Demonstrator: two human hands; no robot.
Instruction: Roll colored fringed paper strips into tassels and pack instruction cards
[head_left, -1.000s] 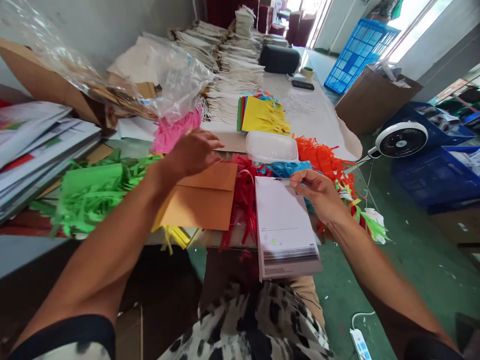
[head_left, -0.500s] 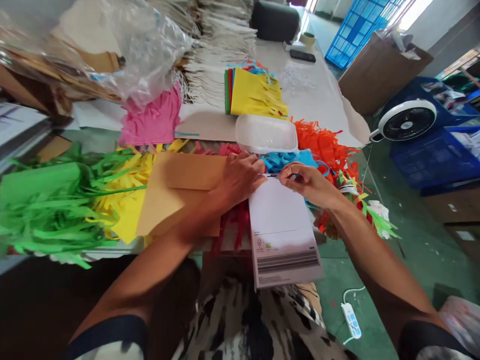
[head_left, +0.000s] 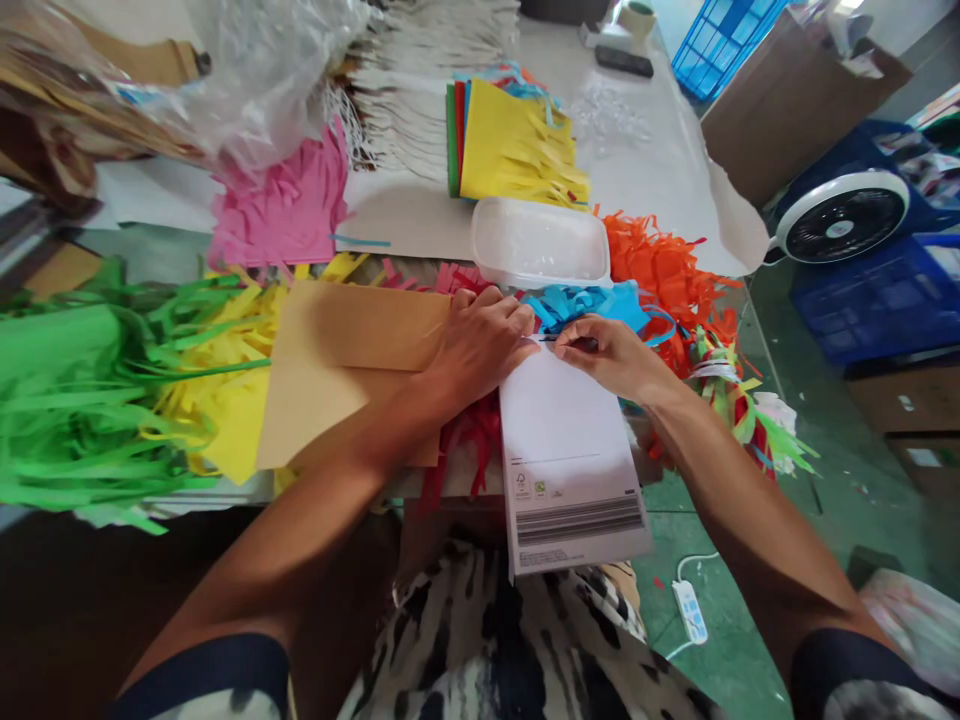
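A flat white printed cardboard pack (head_left: 566, 420) with a barcode lies at the table's front edge, its near end overhanging. My left hand (head_left: 484, 335) is closed on its far left corner, thumb on top and fingers curled over. At the far edge, near a small dark slot, my right hand (head_left: 607, 355) is closed in a pinch; what sits between the fingertips is too small to make out. Blue tissue strips (head_left: 577, 305) lie just beyond both hands. Under my left forearm is a brown cardboard sheet (head_left: 307, 400), with red strips (head_left: 472, 445) beside it.
Green fringe (head_left: 60, 420), yellow fringe (head_left: 225, 410) and pink fringe (head_left: 289, 205) lie to the left. A clear plastic tray (head_left: 540, 240) stands ahead, behind it a yellow fringed stack (head_left: 525, 145). Orange fringe (head_left: 660, 265) is at the right; a fan (head_left: 844, 225) stands beyond the table.
The view has shifted slightly, so the table items sit higher in the picture. Both hands stay at the pack's far edge, the right one still pinching.
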